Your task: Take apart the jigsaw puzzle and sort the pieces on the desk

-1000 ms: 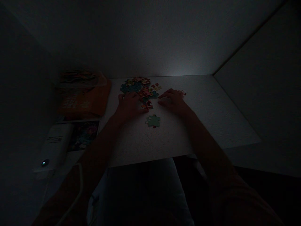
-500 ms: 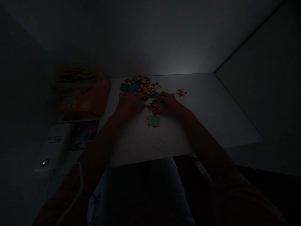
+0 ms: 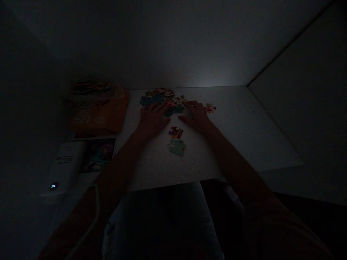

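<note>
My left hand (image 3: 152,121) lies palm down on the white tabletop (image 3: 238,133), fingers spread, its fingertips at the near edge of a loose heap of jigsaw pieces (image 3: 159,96). My right hand (image 3: 195,115) rests to the right, with fingers reaching the heap's right side. Neither hand seems to grip anything. Between the wrists lies a small multicoloured group of pieces (image 3: 175,132). Just below it sits a pale green joined section (image 3: 177,147). Another small joined cluster (image 3: 210,107) lies beside my right fingertips.
To the left of the tabletop are an orange box (image 3: 100,115), a picture card (image 3: 97,155) and a white device with a blue light (image 3: 65,166). Walls rise behind and to the right. My legs show below the table's near edge.
My right hand has slid back up and away from the small multicoloured group, which now lies lower, closer to the pale green section. My left hand has shifted slightly toward the heap.
</note>
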A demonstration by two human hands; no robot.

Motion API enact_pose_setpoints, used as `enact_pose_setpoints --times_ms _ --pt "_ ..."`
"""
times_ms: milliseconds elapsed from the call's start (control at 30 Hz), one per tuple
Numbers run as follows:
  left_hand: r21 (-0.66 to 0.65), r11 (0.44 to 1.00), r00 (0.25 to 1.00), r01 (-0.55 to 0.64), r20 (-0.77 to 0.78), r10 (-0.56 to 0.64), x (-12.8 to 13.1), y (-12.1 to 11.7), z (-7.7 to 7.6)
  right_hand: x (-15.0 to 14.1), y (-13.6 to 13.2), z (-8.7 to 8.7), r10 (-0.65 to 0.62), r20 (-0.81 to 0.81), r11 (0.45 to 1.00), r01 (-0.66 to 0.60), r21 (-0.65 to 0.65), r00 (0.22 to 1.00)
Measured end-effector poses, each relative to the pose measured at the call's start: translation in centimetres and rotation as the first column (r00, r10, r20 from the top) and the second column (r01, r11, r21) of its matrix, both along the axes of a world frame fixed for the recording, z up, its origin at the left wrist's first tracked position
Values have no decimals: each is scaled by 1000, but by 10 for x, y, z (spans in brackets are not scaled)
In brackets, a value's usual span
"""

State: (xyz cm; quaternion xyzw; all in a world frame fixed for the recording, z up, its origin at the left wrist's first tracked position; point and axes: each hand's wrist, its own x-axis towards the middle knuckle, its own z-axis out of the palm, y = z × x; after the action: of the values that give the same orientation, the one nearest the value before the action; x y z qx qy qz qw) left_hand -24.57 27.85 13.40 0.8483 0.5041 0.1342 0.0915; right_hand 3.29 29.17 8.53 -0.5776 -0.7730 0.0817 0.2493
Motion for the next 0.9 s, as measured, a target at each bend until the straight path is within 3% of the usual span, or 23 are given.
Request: enact_pose_setpoints --times_ms 200,433,567,700,800,900 --pt "42 993 993 -112 41 111 2 6 -5 -9 -2 1 -53 53 998 52 21 997" --pt "77 967 967 -242 102 234 -5 9 -1 -5 -3 6 22 50 997 -26 71 999" --pt "91 963 963 -253 121 242 -10 14 -3 1 -1 7 -51 -53 990 58 125 997" --pt "121 964 968 -238 115 225 -14 16 -6 10 2 9 -134 -265 978 171 119 955" --pt "119 963 968 -240 106 228 -14 14 -5 17 5 12 -67 -404 993 102 66 912" --pt "104 968 971 -227 98 217 -14 12 -4 19 3 15 100 -389 994 -105 10 916"
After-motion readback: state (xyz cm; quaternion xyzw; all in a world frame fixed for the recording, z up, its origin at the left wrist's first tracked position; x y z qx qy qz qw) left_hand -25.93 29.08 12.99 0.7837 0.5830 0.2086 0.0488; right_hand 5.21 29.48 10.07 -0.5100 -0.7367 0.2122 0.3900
